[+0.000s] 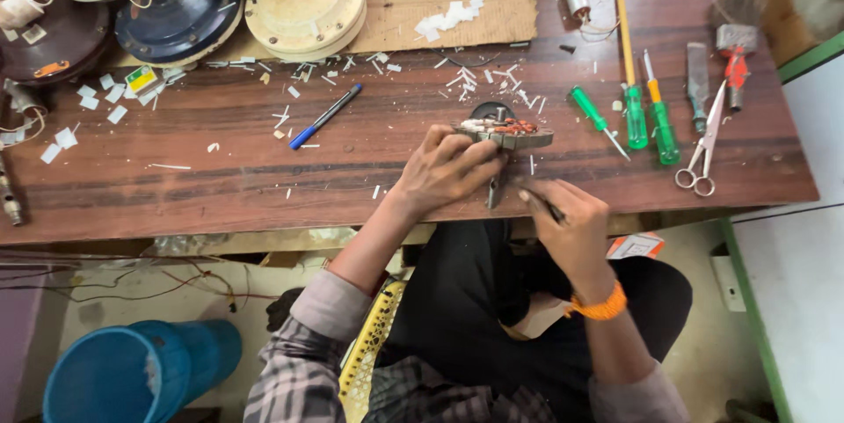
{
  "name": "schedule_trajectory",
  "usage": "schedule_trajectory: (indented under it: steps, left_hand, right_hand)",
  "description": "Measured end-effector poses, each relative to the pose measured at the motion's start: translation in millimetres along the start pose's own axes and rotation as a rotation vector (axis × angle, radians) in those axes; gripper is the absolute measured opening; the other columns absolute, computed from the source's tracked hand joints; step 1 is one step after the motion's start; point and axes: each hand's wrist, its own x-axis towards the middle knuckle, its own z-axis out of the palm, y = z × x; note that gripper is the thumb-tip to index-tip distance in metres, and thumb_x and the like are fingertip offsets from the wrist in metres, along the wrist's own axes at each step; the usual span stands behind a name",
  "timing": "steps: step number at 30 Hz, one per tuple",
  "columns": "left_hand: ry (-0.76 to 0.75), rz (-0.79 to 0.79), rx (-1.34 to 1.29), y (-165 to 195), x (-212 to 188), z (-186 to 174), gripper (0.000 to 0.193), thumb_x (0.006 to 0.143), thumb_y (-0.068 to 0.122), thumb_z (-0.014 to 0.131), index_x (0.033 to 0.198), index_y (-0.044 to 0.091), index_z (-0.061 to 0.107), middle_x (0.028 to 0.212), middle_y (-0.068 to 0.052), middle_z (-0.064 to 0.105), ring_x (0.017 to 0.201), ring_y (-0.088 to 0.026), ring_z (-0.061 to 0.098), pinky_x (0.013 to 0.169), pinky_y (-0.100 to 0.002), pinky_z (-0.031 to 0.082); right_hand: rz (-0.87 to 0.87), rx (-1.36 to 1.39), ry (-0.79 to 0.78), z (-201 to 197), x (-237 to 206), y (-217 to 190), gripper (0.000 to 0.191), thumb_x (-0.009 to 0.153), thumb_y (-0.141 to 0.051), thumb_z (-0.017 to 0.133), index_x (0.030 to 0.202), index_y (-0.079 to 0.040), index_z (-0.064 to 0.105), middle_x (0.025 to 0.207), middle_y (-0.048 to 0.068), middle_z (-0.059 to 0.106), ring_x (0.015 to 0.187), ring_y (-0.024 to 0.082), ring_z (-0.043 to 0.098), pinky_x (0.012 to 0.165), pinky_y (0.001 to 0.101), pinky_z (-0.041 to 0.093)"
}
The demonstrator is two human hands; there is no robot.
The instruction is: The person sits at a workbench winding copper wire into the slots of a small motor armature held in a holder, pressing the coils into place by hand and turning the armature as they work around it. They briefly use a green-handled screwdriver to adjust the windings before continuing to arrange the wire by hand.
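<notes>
My left hand (447,170) clamps the stator (504,134) upright on the desk (220,168) edge while my right hand (567,221) pinches a thin tool (547,206), working its lower slots; next calls for steady aim.

Dark wooden workbench (220,168), pale concrete floor (132,300), green-edged white wall (804,238), even daylight.

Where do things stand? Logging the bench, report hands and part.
Left hand grips wound motor stator at bench edge. Right hand holds thin dark tool beside it. Green screwdrivers and scissors lie apart, right.
</notes>
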Motion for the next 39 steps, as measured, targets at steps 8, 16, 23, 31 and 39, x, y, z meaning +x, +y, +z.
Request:
schedule_trajectory:
  steps: [8, 16, 23, 31, 39]
  left_hand:
    - [0.181, -0.443, -0.368, 36.5, -0.8, 11.0, 0.013, 0.095, 0.017, 0.078, 0.101, 0.01, 0.069, 0.088, -0.002, 0.065, 0.076, -0.02, 0.063, 0.068, -0.033, 0.05]
    - [0.42, -1.253, -1.085, 67.0, 10.4, 42.1, 0.007, 0.091, 0.007, 0.08, 0.089, 0.003, 0.074, 0.062, 0.008, 0.053, 0.057, 0.001, 0.041, 0.049, -0.022, 0.03]
    - [0.623, -1.438, -1.423, 72.9, 19.4, 51.8, 0.011, 0.092, 0.007, 0.078, 0.086, 0.001, 0.071, 0.066, 0.008, 0.061, 0.057, 0.001, 0.046, 0.05, -0.022, 0.032]
    - [0.491, -0.96, -0.403, 71.0, 31.3, 13.7, 0.02, 0.096, 0.016, 0.078, 0.114, 0.013, 0.071, 0.095, -0.001, 0.063, 0.087, -0.015, 0.053, 0.077, -0.03, 0.046]
    - [0.035, -0.282, -0.387, -4.7, 28.0, -5.0, 0.071, 0.093, 0.025, 0.08, 0.155, 0.025, 0.046, 0.128, 0.005, 0.069, 0.103, -0.02, 0.058, 0.098, -0.036, 0.05]
  right_hand:
    - [-0.194, -0.251, -0.126, -35.3, 35.2, -34.7, 0.01, 0.089, -0.014, 0.078, 0.096, -0.008, 0.074, 0.089, 0.009, 0.067, 0.074, 0.029, 0.067, 0.064, 0.0384, 0.051]
    - [0.0, -0.199, -0.259, -8.2, 108.3, -18.1, 0.014, 0.091, -0.018, 0.078, 0.098, -0.006, 0.078, 0.083, 0.011, 0.074, 0.07, 0.022, 0.072, 0.061, 0.0358, 0.054]
    - [0.263, -0.084, -0.422, -5.5, 130.8, 34.5, 0.021, 0.091, -0.02, 0.078, 0.1, -0.002, 0.077, 0.078, 0.011, 0.076, 0.069, 0.011, 0.069, 0.062, 0.0299, 0.053]
    - [0.315, 0.004, -0.261, -24.6, 115.1, 59.9, 0.016, 0.092, -0.016, 0.08, 0.1, -0.002, 0.079, 0.079, 0.005, 0.073, 0.071, 0.005, 0.059, 0.062, 0.0259, 0.045]
    - [0.481, 0.072, -0.204, -48.6, 96.3, 11.4, 0.016, 0.092, -0.018, 0.078, 0.1, -0.004, 0.079, 0.064, -0.003, 0.056, 0.057, 0.005, 0.043, 0.049, 0.0272, 0.032]
